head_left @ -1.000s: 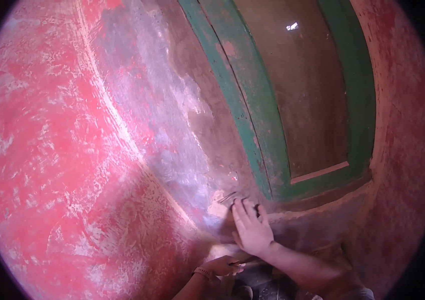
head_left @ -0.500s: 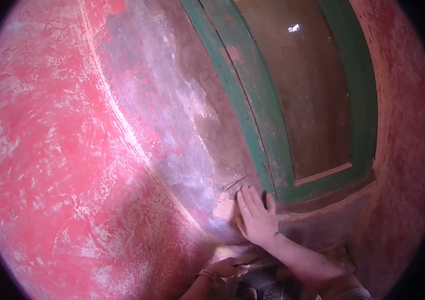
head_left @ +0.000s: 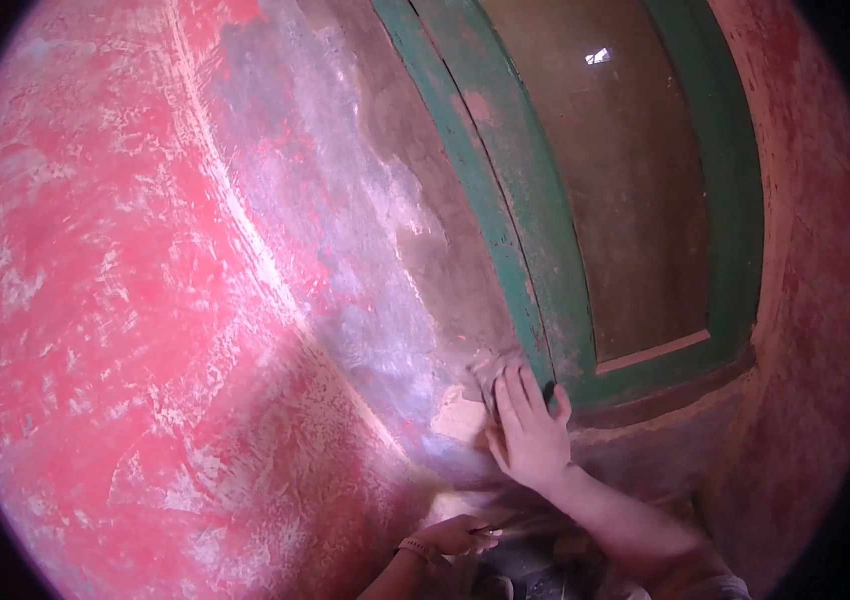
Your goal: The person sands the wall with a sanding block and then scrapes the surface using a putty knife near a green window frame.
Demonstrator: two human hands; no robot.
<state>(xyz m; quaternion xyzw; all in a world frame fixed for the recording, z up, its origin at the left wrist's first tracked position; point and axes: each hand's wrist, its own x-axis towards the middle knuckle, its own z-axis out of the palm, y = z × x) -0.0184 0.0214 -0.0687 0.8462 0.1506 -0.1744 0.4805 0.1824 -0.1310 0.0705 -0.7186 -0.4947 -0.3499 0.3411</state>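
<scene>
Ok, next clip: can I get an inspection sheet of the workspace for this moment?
Surface: red wall, paint scuffed, bare grey and brown near the green frame.
Job's things: sandpaper against the wall beside the frame; pale patch to its left.
Clutter: dark shapes below the hands, unclear.
Grips: right hand flat on the sandpaper, fingers straight; left hand low, curled, contents unclear, wristband on it.
Cables: nothing seen.
Surroundings: brown panel inside the frame.
</scene>
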